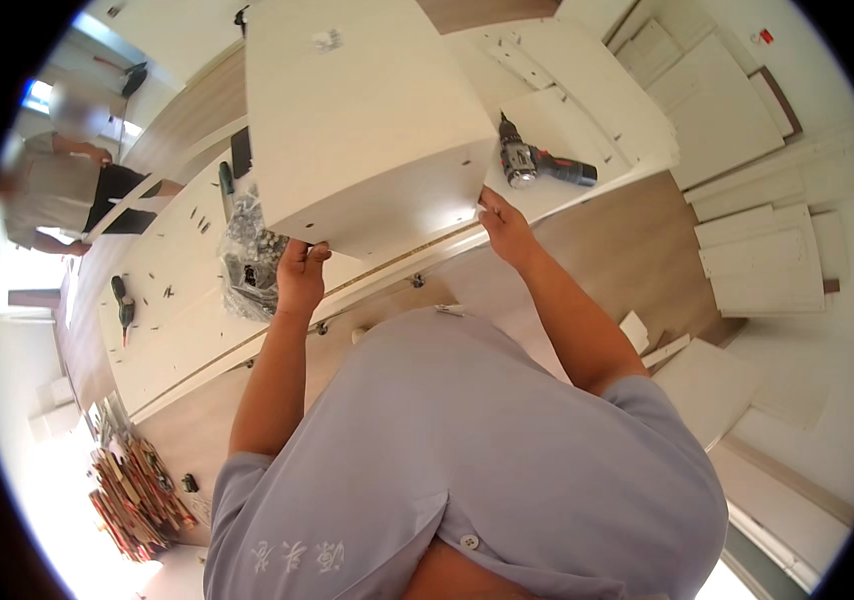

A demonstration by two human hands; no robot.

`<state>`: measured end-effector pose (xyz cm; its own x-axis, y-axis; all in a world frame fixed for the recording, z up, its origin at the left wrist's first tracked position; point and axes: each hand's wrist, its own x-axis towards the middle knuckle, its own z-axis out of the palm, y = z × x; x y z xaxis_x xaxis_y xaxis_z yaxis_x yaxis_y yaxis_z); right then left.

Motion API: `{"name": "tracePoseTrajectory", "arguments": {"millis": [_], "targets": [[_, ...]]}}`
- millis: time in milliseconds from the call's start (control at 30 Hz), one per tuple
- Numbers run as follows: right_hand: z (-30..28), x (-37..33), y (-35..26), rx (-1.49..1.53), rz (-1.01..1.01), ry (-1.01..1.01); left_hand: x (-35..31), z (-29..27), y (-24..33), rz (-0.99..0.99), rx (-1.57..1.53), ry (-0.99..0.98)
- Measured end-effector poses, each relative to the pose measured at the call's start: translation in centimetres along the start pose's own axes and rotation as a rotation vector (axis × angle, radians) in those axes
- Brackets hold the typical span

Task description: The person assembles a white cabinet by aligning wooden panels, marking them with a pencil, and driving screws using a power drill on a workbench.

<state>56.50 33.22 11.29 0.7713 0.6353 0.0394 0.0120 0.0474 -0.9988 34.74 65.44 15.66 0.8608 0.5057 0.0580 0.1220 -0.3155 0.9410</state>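
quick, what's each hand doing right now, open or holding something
Left hand: closed, holding the white box near its lower left corner.
Right hand: closed, holding the same white box near its lower right corner.

The white box point(367, 110) is a boxy, closed-looking cabinet piece with a broad smooth upper face, a small pale patch toward its far end, and small dark holes in its near face. It sits slightly askew over the white worktable point(167, 330), its far end running to the upper border of the view. The left hand point(302, 280) grips its lower left edge, the right hand point(507, 230) its right corner
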Motion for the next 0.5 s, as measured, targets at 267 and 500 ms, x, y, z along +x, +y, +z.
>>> {"name": "tracePoseTrajectory", "arguments": {"millis": [267, 500], "targets": [[-0.5, 0.0, 1.7, -0.047, 0.083, 0.002, -0.3, 0.8, 2.9, 0.01, 0.085, 0.068], [-0.8, -1.7, 0.7, -0.043, 0.2, 0.025, -0.5, 0.4, 4.5, -0.088, 0.118, 0.019]]}}
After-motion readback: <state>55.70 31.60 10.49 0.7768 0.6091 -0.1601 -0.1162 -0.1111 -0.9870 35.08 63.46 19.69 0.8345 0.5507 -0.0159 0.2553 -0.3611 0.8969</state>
